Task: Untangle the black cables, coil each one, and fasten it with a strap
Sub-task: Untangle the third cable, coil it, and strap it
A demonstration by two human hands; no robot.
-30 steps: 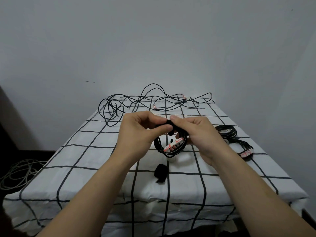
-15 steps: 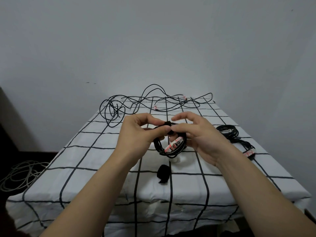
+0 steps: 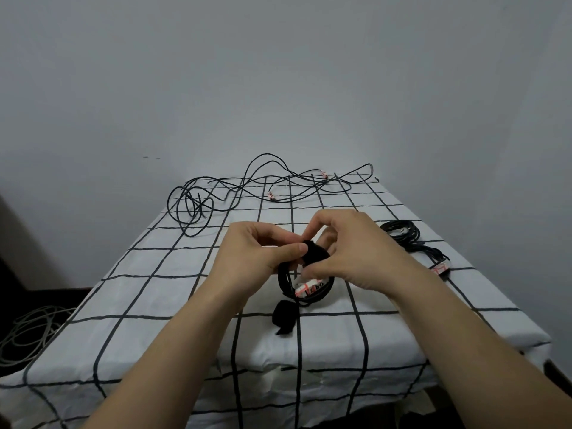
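Above the middle of the table I hold a small coiled black cable (image 3: 289,289) with white-and-red labelled ends. My left hand (image 3: 255,258) pinches the top of the coil between thumb and fingers. My right hand (image 3: 349,252) pinches a black strap (image 3: 314,253) wrapped over the coil's top. A spare black strap (image 3: 284,317) lies on the cloth just below the coil. Loose tangled black cables (image 3: 247,190) sprawl across the far end. A coiled, fastened black cable (image 3: 402,233) rests at the right.
The table wears a white cloth with a black grid (image 3: 154,289) and stands against a grey wall. Pale cables (image 3: 28,332) lie on the dark floor at the left. The table's near edge drops off below my forearms.
My hands and the coil have shifted slightly. My right fingers have moved from gripping the coil's side to pinching the strap at its top.
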